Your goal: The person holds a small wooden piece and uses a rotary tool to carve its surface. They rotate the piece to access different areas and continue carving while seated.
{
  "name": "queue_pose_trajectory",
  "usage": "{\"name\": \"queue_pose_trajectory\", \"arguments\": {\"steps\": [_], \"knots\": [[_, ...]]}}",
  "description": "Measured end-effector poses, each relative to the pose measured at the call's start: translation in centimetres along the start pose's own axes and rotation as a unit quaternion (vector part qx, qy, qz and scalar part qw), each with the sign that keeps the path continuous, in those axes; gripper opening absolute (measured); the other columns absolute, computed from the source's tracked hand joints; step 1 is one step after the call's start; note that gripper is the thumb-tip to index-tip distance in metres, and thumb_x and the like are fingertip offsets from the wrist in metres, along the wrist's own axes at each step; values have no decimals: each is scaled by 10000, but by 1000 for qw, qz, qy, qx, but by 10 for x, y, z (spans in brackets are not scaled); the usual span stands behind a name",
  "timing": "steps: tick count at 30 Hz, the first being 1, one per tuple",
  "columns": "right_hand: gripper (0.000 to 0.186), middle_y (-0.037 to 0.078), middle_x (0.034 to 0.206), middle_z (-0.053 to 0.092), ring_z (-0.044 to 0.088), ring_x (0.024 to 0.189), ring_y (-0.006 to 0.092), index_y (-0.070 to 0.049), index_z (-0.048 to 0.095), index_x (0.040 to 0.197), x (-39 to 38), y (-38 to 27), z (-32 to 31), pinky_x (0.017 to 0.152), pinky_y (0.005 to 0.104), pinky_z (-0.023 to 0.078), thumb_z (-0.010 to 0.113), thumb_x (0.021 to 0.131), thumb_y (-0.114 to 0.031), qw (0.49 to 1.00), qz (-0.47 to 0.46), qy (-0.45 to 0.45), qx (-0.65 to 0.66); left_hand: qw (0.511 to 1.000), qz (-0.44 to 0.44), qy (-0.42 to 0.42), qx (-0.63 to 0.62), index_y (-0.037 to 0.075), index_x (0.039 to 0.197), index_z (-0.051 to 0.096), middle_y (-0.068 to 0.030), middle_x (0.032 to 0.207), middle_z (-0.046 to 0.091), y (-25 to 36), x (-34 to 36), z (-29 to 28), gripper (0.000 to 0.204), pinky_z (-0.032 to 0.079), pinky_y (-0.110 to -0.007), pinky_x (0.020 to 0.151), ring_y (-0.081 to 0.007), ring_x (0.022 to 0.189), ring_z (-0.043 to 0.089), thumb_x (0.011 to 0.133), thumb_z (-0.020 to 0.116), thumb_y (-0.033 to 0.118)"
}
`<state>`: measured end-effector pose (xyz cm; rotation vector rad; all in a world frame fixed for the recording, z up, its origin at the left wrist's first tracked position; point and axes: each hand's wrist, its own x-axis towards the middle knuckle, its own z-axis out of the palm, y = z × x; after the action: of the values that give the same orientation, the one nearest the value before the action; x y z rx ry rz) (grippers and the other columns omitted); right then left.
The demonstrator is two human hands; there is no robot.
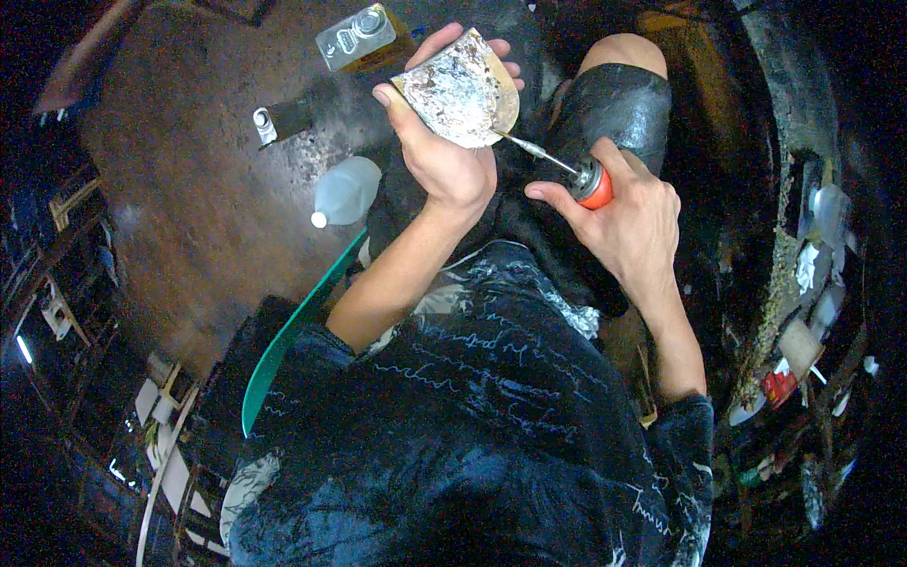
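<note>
My left hand (pixel 449 165) grips a curved, flat piece (pixel 444 80) with a mottled white and brown face and a tan edge, its fingertips showing beyond the far side. My right hand (pixel 619 213) has its fingers around a round orange tool end (pixel 595 189) with a dark metal top, while its thumb sticks out leftward. A thin metal shaft (pixel 557 161) runs from this to the piece's lower right edge, where its tip seems to touch. My dark-covered knee (pixel 624 113) is behind the right hand.
A metal can (pixel 359 38), a smaller dark container (pixel 283 123) and a translucent jug (pixel 345 189) rest on the stained floor (pixel 179 227). A green curved edge (pixel 283 350) is left of my body. Scraps and assorted items (pixel 794 359) lie along a ledge at the right; cluttered shelving lines the left.
</note>
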<state>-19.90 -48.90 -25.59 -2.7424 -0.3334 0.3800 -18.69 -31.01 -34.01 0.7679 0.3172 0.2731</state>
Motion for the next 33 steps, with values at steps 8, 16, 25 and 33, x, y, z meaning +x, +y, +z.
{"name": "queue_pose_trajectory", "arguments": {"steps": [8, 16, 25, 33], "knots": [[687, 188, 748, 722, 753, 743, 401, -2, 704, 977, 9, 7, -22, 701, 446, 572, 946, 756, -606, 984, 110, -39, 134, 980, -68, -177, 63, 47, 1674, 331, -192, 1565, 550, 45, 13, -13, 1004, 411, -562, 1265, -458, 1503, 499, 925, 837, 482], [741, 214, 742, 721, 740, 767, 473, -20, 661, 886, -6, 12, -10, 674, 524, 582, 879, 769, -719, 985, 113, 31, 124, 918, -50, -318, 233, -11, 1556, 487, -193, 1580, 542, 71, 25, -58, 1033, 400, -496, 1276, -347, 1538, 479, 665, 1011, 0], [679, 224, 747, 713, 732, 754, 469, -25, 679, 925, -4, 19, -18, 672, 493, 579, 920, 775, -642, 978, 113, 10, 176, 892, 29, -329, 310, 40, 1575, 402, -247, 1567, 555, 87, 24, -68, 1031, 386, -508, 1280, -359, 1485, 528, 715, 968, 73], [674, 190, 733, 716, 751, 679, 366, 7, 700, 985, -14, 13, -11, 657, 432, 580, 936, 794, -594, 979, 107, 8, 175, 957, -204, -166, -123, 209, 1732, 229, -225, 1765, 253, 78, 2, -39, 977, 352, -762, 1219, -493, 1580, 355, 897, 728, 299]]}}
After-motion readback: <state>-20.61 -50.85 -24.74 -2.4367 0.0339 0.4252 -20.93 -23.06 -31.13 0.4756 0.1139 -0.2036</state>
